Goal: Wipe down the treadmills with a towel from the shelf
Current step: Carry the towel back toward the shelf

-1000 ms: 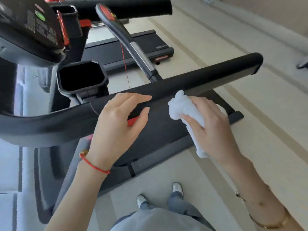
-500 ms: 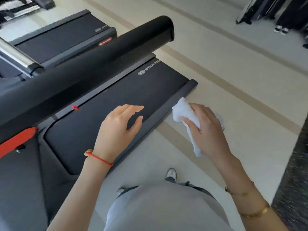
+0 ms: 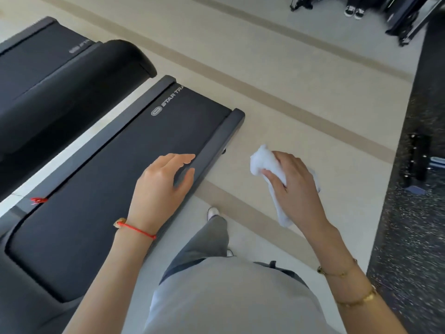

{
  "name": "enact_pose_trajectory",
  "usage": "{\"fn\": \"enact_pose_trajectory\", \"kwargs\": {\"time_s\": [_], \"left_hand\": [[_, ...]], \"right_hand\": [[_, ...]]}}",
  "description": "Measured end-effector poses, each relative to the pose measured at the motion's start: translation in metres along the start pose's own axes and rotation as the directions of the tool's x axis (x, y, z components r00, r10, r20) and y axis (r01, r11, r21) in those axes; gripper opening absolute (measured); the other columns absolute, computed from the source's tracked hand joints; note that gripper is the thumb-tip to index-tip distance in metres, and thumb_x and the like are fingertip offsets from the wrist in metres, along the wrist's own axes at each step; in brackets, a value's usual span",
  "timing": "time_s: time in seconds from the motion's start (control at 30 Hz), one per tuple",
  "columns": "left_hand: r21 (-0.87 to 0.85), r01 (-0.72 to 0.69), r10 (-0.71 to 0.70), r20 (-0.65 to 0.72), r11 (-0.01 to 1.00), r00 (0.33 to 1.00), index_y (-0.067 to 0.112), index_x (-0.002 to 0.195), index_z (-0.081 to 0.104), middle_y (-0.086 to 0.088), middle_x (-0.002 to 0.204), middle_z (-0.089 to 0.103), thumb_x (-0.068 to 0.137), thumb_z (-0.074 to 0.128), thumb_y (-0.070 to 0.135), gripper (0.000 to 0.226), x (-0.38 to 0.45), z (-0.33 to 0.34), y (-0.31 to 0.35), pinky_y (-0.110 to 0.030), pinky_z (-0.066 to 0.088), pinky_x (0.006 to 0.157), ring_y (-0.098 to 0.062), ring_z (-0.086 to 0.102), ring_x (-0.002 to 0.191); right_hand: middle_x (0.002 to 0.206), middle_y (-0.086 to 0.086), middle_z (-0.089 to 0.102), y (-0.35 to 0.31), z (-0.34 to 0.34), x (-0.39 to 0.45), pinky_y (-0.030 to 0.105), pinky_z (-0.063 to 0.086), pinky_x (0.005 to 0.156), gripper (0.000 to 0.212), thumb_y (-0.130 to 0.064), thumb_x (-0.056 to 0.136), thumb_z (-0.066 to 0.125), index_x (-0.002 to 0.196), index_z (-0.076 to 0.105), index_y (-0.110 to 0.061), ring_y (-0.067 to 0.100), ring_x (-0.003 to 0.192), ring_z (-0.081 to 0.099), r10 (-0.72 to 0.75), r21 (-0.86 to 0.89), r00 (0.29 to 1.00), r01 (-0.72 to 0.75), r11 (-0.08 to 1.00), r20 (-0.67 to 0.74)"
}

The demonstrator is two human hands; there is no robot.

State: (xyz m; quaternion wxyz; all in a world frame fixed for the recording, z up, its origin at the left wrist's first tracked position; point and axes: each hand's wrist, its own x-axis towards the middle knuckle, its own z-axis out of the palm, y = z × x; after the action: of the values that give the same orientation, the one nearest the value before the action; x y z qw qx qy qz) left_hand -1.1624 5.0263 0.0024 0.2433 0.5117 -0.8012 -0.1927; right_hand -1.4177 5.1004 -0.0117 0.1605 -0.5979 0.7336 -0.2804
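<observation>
A black treadmill [image 3: 101, 179] lies at the left, its belt running up toward the rear end cap. Its padded handrail [image 3: 72, 88] crosses above the deck at upper left. My left hand [image 3: 161, 189] hovers open over the belt's right side rail, fingers spread, holding nothing. My right hand [image 3: 293, 189] is off to the right over the beige floor, shut on a crumpled white towel [image 3: 263, 162] whose tail hangs below the palm. The towel touches no part of the treadmill.
A second treadmill deck [image 3: 36, 54] lies beyond the handrail at far left. Dark speckled rubber flooring [image 3: 414, 237] with black equipment runs along the right edge. More machines and a pair of shoes [image 3: 351, 12] sit at the top right. My legs stand beside the deck.
Both hands have left the handrail. The view has swung right and down, so the handrail slid to the upper left, and the towel hand now hangs over the floor.
</observation>
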Motion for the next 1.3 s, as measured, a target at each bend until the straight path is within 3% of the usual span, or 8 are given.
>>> {"fn": "enact_pose_trajectory", "kwargs": {"time_s": [0.27,0.4,0.57,0.87,1.13,1.3], "left_hand": [[-0.013,-0.043,0.043,0.038,0.999,0.998,0.015,0.12,0.069,0.001,0.111,0.07,0.093,0.065,0.016,0.027,0.135,0.051,0.004,-0.042,0.057,0.083,-0.02,0.065,0.102],[-0.024,-0.052,0.052,0.018,0.998,0.998,0.017,0.12,0.068,0.004,0.11,0.069,0.093,0.064,0.017,0.027,0.217,0.068,0.007,-0.034,0.056,0.075,-0.015,0.063,0.093],[-0.023,-0.052,0.052,0.001,0.998,0.999,0.017,0.12,0.068,0.005,0.11,0.069,0.094,0.064,0.018,0.027,0.326,0.085,0.01,-0.025,0.048,0.069,-0.013,0.062,0.088],[-0.052,-0.039,0.041,0.045,0.998,0.998,0.015,0.122,0.068,0.001,0.113,0.069,0.094,0.063,0.017,0.028,0.485,0.123,0.015,-0.042,0.056,0.086,-0.019,0.065,0.105],[-0.036,-0.012,0.012,0.004,0.999,1.0,0.015,0.119,0.069,0.002,0.109,0.069,0.094,0.064,0.016,0.026,0.64,0.184,0.022,-0.04,0.057,0.078,-0.017,0.065,0.101],[-0.025,0.052,-0.054,-0.072,0.998,0.996,0.018,0.12,0.069,0.006,0.111,0.069,0.094,0.063,0.019,0.026,0.754,0.224,0.038,-0.038,0.056,0.078,-0.011,0.063,0.103]], "right_hand": [[0.104,-0.002,0.059,0.051,-0.007,0.112,0.023,0.035,0.082,0.021,-0.018,0.098,0.052,0.117,0.059,-0.013,0.017,0.098,0.051,0.078,0.005,0.996,-0.078,0.997,-0.046],[0.106,0.002,0.061,0.071,-0.019,0.196,0.031,0.042,0.086,0.021,-0.017,0.098,0.052,0.117,0.059,-0.012,0.02,0.099,0.053,0.059,0.0,0.997,-0.059,0.998,-0.045],[0.104,-0.001,0.062,0.094,-0.034,0.306,0.028,0.04,0.083,0.018,-0.019,0.099,0.052,0.115,0.059,-0.015,0.017,0.097,0.053,0.044,-0.027,0.997,-0.046,0.999,-0.066],[0.101,-0.004,0.061,0.142,-0.054,0.457,0.016,0.029,0.076,0.017,-0.02,0.098,0.053,0.113,0.06,-0.016,0.012,0.093,0.051,0.063,-0.021,0.99,-0.066,0.998,-0.124],[0.105,-0.004,0.06,0.214,-0.065,0.624,0.023,0.034,0.081,0.019,-0.023,0.099,0.052,0.117,0.057,-0.019,0.014,0.098,0.051,0.033,0.005,0.997,-0.032,0.999,-0.072],[0.108,-0.007,0.059,0.26,-0.093,0.751,0.02,0.032,0.083,0.02,-0.025,0.099,0.052,0.118,0.057,-0.021,0.011,0.101,0.049,-0.027,0.027,1.0,0.027,0.999,0.008]]}}
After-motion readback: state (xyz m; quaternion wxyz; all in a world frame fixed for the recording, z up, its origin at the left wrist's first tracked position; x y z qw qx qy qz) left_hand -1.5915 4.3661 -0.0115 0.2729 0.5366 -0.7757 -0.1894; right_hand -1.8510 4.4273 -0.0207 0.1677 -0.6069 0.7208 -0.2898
